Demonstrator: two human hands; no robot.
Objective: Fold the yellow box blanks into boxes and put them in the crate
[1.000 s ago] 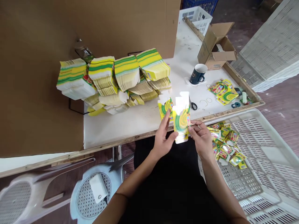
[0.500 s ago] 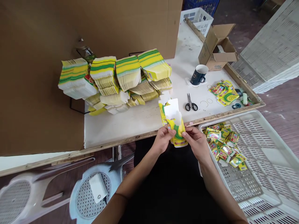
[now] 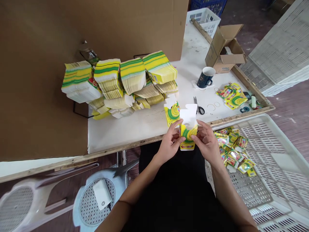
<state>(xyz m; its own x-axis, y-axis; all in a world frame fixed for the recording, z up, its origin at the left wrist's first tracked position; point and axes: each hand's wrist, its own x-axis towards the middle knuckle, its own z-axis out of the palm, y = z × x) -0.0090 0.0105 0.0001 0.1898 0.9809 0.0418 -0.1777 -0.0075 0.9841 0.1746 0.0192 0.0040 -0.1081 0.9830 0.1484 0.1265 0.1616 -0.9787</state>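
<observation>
Both my hands hold a small yellow-and-green carton [image 3: 187, 133] just off the near edge of the white table [image 3: 135, 125]. My left hand [image 3: 170, 145] pinches its left side. My right hand [image 3: 205, 141] grips its right side, fingers curled. The carton's white top flaps [image 3: 189, 115] stand open. A second carton [image 3: 172, 112] stands upright on the table just behind it. Rows of flat folded cartons [image 3: 120, 80] are piled at the table's back left.
Scissors [image 3: 199, 108], a dark mug [image 3: 205, 77], rubber bands, loose packets [image 3: 231, 95] and an open cardboard box [image 3: 224, 48] lie to the right. A white crate [image 3: 270, 154] with sachets [image 3: 231, 148] sits at my right. A brown cardboard wall [image 3: 48, 48] stands left. Plastic stools are below left.
The flat carton held up a second ago has been opened into a box shape. My hands have closed around its sides and the flaps now stand up.
</observation>
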